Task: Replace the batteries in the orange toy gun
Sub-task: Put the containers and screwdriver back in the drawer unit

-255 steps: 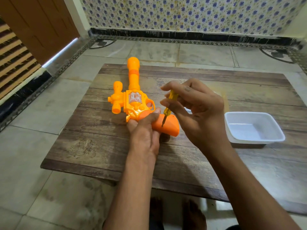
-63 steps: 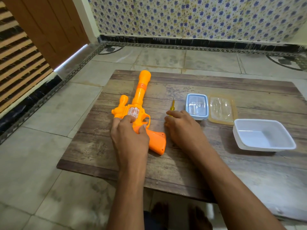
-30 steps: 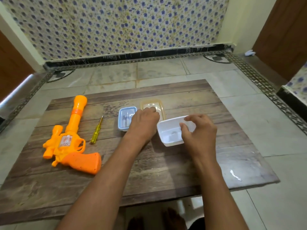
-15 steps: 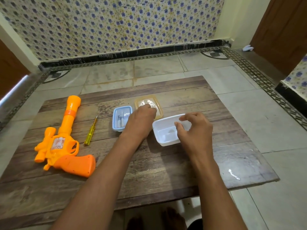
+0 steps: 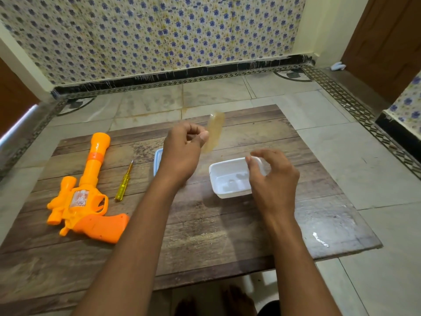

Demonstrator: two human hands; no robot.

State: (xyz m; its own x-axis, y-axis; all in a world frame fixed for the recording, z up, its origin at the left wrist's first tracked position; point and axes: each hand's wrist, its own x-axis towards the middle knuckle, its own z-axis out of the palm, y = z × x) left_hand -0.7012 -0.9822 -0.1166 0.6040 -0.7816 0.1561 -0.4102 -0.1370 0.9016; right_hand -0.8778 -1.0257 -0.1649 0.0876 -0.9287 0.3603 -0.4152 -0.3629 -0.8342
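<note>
Now the left hand point(image 5: 182, 151) is raised above the wooden table point(image 5: 205, 236), thumb and fingertips pinched on the edge of a clear, yellowish plastic lid point(image 5: 214, 131), which is tilted up on its side and blurred. Below and partly hidden behind that hand lies a small blue-rimmed container point(image 5: 157, 160); only its left edge shows, so its contents cannot be told. The right hand point(image 5: 273, 181) hovers over the near right corner of a white rectangular tray point(image 5: 227, 176), its fingers loosely curled and apart, the thumb and forefinger close to the tray's far rim; whether they touch it is unclear. The tray sits flat on the table, just right of centre, and small pale shapes lie on its floor, too faint to identify. The orange toy gun point(image 5: 86, 197) lies on its side at the left of the table, well apart from both hands, its barrel pointing away from the person and its grip toward the near edge. Just beside it, to its right, a yellow-handled screwdriver point(image 5: 124, 181) lies flat, its tip pointing away, roughly parallel to the barrel and not touching the gun. A small glint of something shiny point(image 5: 320, 239) rests near the table's right edge.
</note>
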